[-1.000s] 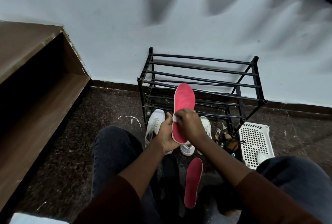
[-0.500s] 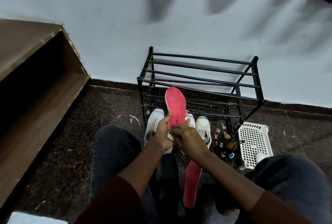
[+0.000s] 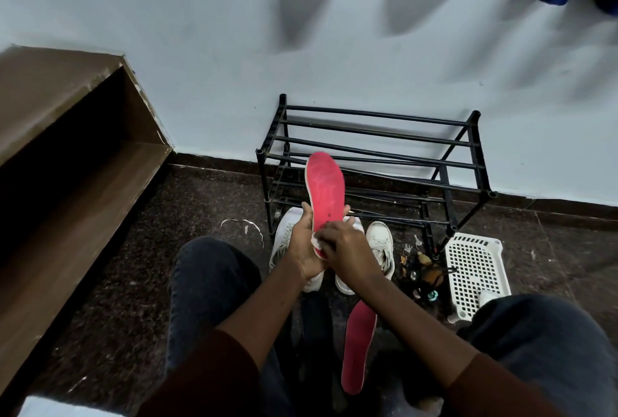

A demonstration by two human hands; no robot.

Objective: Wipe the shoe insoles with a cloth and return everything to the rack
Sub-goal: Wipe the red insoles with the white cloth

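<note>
Over the dark speckled floor [image 3: 200, 209], left hand [image 3: 306, 249] grips a flat pink insole [image 3: 326, 189] by its heel, rounded toe up, before the black bar rack [image 3: 368, 145]. Right hand [image 3: 347, 249] curls on a white cloth [image 3: 316, 242], pressing it to that heel. Second insole [image 3: 357, 346] lies flat between the knees; white sneakers [image 3: 379, 242] sit by the rack.

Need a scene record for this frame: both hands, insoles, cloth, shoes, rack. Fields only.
left hand: grips held insole near its lower end, other end pointing up
right hand: presses cloth on the held insole's lower part
second insole: on the floor between the legs
white shoes: on the floor in front of the rack
white basket: on the floor, right of the rack
</note>
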